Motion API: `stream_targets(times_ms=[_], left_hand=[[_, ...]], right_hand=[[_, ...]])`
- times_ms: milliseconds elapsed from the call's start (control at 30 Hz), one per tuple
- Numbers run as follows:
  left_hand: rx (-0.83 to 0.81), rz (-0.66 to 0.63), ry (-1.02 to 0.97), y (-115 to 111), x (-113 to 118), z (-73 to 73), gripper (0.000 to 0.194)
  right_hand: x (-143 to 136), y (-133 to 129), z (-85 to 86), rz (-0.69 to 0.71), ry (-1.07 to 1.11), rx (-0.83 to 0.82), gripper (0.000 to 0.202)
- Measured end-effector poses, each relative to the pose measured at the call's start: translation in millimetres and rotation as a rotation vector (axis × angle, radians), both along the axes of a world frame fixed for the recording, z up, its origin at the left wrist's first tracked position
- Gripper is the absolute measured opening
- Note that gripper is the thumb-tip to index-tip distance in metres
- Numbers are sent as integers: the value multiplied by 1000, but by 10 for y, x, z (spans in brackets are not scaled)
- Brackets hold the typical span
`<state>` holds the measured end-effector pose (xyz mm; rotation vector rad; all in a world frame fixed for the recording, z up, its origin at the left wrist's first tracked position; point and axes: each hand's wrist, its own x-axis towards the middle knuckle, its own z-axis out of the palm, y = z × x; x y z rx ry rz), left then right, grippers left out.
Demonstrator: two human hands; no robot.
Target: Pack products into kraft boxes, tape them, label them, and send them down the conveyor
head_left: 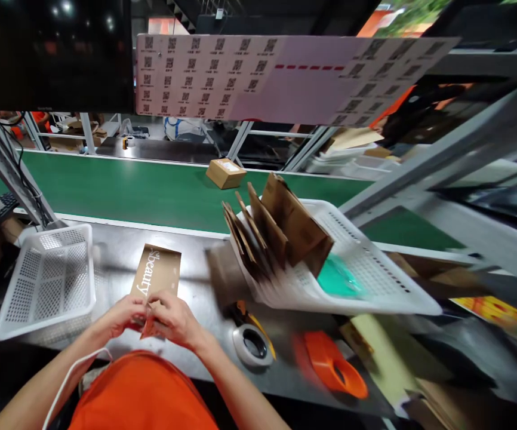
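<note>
My left hand (127, 313) and my right hand (173, 316) meet close to my body, fingers pinched together. Between them is a small reddish-brown piece (150, 327), mostly covered by the fingers, so its kind is unclear. Just beyond the hands a flat brown cardboard piece (165, 266) with white "beauty" lettering lies on the metal table (196, 295); its near end is hidden behind my hands. To the right of my right hand rests a roll of tape (252, 346), with something yellow and black beside it.
A white basket (46, 283) stands at left. Another white basket (375, 280), at right, holds folded cardboard (280, 230) and a green packet (339, 278). An orange tape dispenser (334, 364) sits near the front edge. Behind runs a green conveyor (128, 188) carrying a carton (225, 173).
</note>
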<state>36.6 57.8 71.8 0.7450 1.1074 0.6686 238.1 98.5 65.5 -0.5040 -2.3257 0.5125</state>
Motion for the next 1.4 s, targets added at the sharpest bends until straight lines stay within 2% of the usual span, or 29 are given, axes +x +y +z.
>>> stream_targets(times_ms=[67,133,200,267,333,367,400,467,533,567,667,700,767,900,933,967,1033,1100,1133,1200,1267,1300,1367,1400], left_hand=[[33,12,89,21,32,-82,24],[99,55,266,68,-23,-185,23],[143,102,465,134,-199,-286,21],[131,134,628,195,-467,-366,19],[127,157,824,222,-742,-418,19],[133,161,920,220,-852,-435,21],[147,154,1008,209,-931,-450,22],[183,113,1123,174,-982,-482,22],[319,30,1156,143,-912,-539,17],[454,-31,1147,135,-848,-580,13],[945,-253,1040,130,-636,-744,14],[1046,-310,1002,129,-577,-801,18],[1092,-351,961,121,-497,-896,23],[1062,-292,920,69,-486,-969,23],[1069,-283,902,59,-497,-967,23],[1077,-272,887,54,-505,-962,23],[1089,-237,859,59,-505,-954,22],[1084,-184,821,64,-487,-969,21],[1069,-159,793,59,-481,-989,20],[1024,-116,717,17,-489,-1060,18],[940,-56,642,-70,-530,-1172,12],[884,-4,615,-124,-558,-1237,8],[746,120,593,-221,-610,-1349,9],[684,161,593,-248,-632,-1379,15]], right_hand=[[1,-61,17,15,-5,77,7],[10,-182,34,34,48,93,10],[37,-306,43,0,200,-29,12],[76,-333,36,-176,424,-229,10],[103,-180,-4,-465,574,-416,12],[105,-32,-41,-595,573,-494,16],[97,151,-89,-687,530,-560,18],[55,558,-213,-759,387,-655,18],[-14,897,-351,-756,275,-686,13],[-55,1005,-415,-752,238,-680,16],[-182,1057,-562,-756,108,-610,47],[-217,1009,-598,-759,67,-568,57],[-260,891,-654,-731,-14,-479,62],[-250,866,-701,-364,-380,-272,48],[-238,917,-693,-321,-444,-246,50],[-226,977,-678,-328,-479,-234,53],[-203,1065,-639,-435,-474,-244,58],[-187,1004,-635,-492,-489,-241,60],[-180,888,-673,-480,-506,-231,62],[-149,501,-886,-386,-555,-191,70],[-53,47,-1306,-272,-578,-107,85],[27,-124,-1563,-269,-583,-52,97],[203,-202,-2016,-426,-553,86,108],[266,-77,-2141,-466,-529,141,109]])
